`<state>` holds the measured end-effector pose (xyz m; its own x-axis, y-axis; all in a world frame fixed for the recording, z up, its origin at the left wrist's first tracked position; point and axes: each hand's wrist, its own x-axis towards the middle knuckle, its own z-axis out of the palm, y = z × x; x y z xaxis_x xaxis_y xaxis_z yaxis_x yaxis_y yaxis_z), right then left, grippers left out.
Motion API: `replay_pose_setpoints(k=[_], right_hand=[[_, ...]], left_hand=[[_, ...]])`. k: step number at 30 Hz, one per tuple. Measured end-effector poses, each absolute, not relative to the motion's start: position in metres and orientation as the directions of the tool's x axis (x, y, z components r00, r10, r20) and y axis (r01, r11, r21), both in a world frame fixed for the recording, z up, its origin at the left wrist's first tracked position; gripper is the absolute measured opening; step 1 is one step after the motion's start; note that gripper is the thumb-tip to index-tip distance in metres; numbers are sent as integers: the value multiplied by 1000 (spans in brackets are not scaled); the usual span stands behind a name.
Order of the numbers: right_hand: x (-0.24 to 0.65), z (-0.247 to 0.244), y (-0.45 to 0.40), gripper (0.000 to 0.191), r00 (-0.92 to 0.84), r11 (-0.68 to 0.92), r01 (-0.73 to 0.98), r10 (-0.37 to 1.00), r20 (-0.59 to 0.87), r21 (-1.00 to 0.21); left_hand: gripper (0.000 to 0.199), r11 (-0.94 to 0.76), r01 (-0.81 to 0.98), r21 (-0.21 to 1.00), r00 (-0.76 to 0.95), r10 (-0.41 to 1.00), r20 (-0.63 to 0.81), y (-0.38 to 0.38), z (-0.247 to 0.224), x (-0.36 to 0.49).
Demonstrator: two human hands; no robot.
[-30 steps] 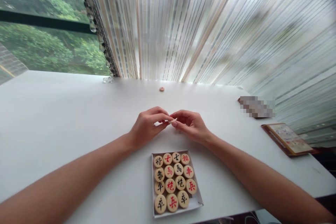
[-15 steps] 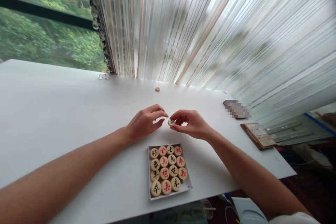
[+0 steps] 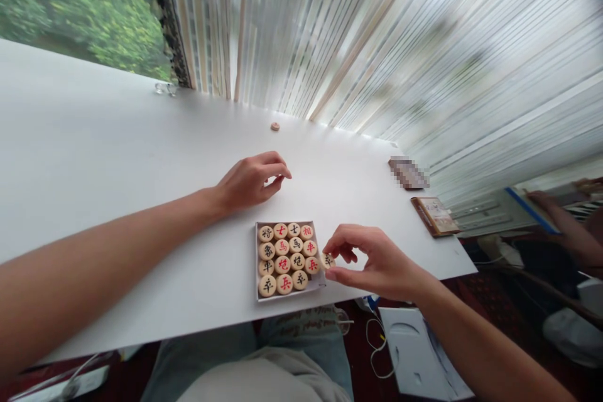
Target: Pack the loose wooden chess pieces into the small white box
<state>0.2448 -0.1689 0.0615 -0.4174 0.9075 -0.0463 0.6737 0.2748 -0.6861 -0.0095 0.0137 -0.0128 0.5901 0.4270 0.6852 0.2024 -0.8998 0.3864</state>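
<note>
My right hand pinches a round wooden Chinese chess piece with a black character, just off the right edge of a shallow box. Several pieces fill the box in rows, some marked red, such as the red piece, others black, such as the black piece. A gap shows in the box's front right corner. Above the table, behind the box, my left hand holds nothing; its thumb and fingers are curved and apart.
One more chess piece lies at the back of the white table, near the striped curtain. A framed brown item and a blurred-out object lie at the right edge. At far right shows another person's arm.
My right hand has carried the chess piece from beside my left hand down to the box's right side. My left hand has stayed behind the box. The view has tilted downward.
</note>
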Motion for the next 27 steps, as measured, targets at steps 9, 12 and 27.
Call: replay_pose_setpoints(k=[9,12,27], right_hand=[[239,46,-197,20,-446,327,708,894,-38,-626],[235,41,-199,10,-460,394,709,887,40,-585],[229,33,-207,11,-534,563,692,820,203,-452]], left_hand=[[21,-917,194,348,597,392,700,15,-14,-9],[21,-918,199,344,604,391,694,15,-14,-9],[20,-919,199,340,595,389,703,14,-14,-9]])
